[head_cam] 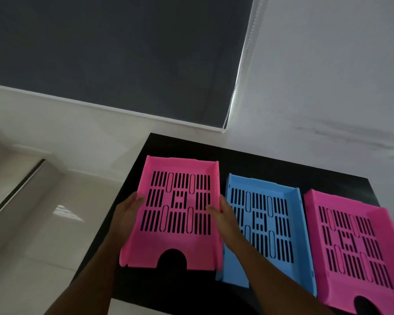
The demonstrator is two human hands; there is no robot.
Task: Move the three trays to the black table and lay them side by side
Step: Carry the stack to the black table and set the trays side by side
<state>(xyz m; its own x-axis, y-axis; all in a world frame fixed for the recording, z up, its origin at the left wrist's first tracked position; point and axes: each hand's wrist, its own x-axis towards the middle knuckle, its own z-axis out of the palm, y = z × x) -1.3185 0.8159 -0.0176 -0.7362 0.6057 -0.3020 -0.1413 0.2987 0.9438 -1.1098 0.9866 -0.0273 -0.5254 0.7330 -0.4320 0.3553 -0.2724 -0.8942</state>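
Three slotted plastic trays lie in a row on the black table [187, 145]. The left pink tray [166, 244] is held at both long sides: my left hand [126, 212] grips its left wall and my right hand [224, 214] grips its right wall. Whether this tray rests flat or is slightly raised I cannot tell. A blue tray [289, 205] sits just right of it, partly covered by my right forearm. A second pink tray [373, 221] lies at the far right, its near end cut off by the frame.
A white wall and a dark roller blind [123, 53] with a bead cord stand behind the table. Pale glossy floor tiles [43, 235] lie to the left of the table. The table's left edge runs close beside the left pink tray.
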